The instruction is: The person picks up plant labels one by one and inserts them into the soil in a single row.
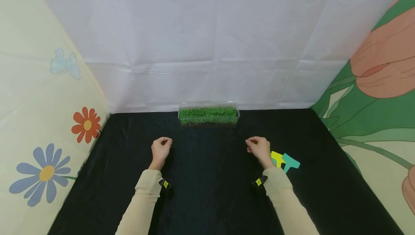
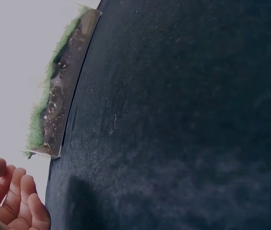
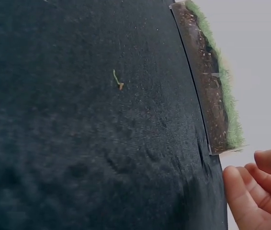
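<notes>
My left hand point(image 1: 160, 153) hovers over the black cloth left of centre, its fingers loosely curled and holding nothing. On the other side my right hand point(image 1: 261, 150) hangs in a similar pose, thumb close to the fingers, also without anything in its grasp. Between and beyond both hands, a clear plastic box point(image 1: 209, 124) stands at the back of the table. Short green grass point(image 1: 207, 112) fills it, growing from dark soil point(image 2: 54, 112) that shows through the side. Beside my right wrist lie a yellow T-shaped tag point(image 1: 276, 157) and a teal T-shaped tag point(image 1: 291, 162), partly overlapping.
Black cloth point(image 1: 207, 177) covers the table. A tiny green sprig point(image 3: 117, 79) lies on it in the right wrist view. White fabric point(image 1: 181, 40) hangs behind the box, and printed flower cloths point(image 1: 47, 119) flank both sides.
</notes>
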Available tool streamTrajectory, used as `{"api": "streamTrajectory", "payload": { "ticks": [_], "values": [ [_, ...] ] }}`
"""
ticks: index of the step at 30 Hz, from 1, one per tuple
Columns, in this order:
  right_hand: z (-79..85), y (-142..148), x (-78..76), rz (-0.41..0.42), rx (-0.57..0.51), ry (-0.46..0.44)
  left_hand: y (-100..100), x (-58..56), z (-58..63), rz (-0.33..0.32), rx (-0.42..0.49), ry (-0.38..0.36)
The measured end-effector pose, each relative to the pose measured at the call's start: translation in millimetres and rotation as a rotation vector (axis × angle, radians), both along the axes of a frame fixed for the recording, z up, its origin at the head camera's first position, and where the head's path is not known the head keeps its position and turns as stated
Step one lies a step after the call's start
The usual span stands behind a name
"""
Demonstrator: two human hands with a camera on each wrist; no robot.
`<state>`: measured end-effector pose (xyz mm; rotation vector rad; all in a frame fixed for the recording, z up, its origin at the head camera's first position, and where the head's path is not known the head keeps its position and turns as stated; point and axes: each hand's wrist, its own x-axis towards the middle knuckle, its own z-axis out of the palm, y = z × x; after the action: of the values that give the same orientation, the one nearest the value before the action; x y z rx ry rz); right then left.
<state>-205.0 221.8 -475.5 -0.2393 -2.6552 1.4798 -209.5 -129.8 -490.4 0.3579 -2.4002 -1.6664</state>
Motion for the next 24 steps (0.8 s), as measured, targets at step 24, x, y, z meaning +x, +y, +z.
{"api": "streamTrajectory", "payload": {
  "ticks": [24],
  "values": [
    [-3.0,-3.1,-28.7,0.038,-0.005,-0.039,4.5,-32.6,-7.6,-0.001,0.149,-0.046]
  ]
}}
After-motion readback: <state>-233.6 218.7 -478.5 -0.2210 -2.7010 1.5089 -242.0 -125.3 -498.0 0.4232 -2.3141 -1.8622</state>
